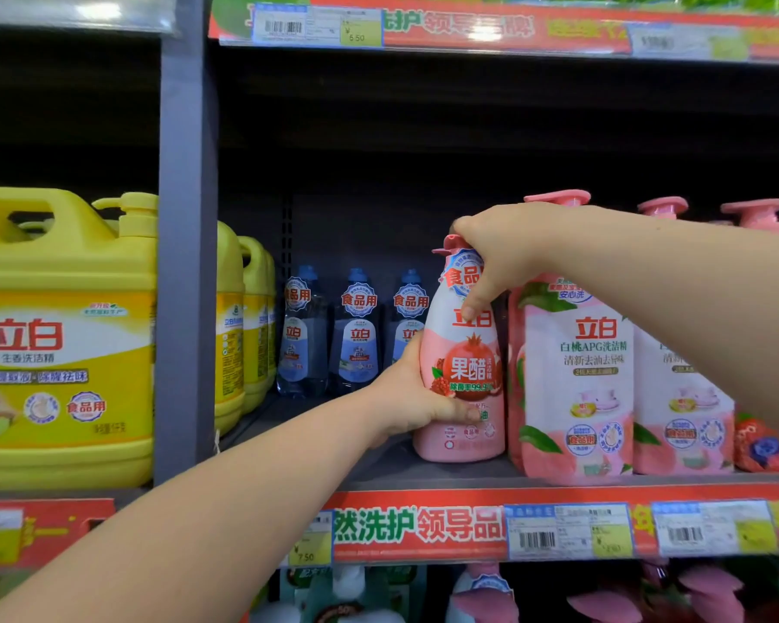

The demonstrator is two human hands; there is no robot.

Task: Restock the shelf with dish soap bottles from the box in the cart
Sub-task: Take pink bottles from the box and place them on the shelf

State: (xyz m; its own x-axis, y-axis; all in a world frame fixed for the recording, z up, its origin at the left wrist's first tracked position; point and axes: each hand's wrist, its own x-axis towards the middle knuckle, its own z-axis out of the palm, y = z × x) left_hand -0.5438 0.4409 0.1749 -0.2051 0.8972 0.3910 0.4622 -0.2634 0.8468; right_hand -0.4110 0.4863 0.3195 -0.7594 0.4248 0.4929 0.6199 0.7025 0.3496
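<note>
The pink bottle (462, 366) stands on the shelf (378, 469), with blue bottles (356, 335) at its 10 o'clock. The left hand (417, 397) grips its body and the right hand (498, 254) grips its neck. I judge this is the placing step; next, both hands must release it gently.

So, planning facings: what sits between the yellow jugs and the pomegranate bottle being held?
Head view: three dark blue bottles stand at the back between the yellow jugs and the pomegranate bottle, with bare shelf in front.
</note>
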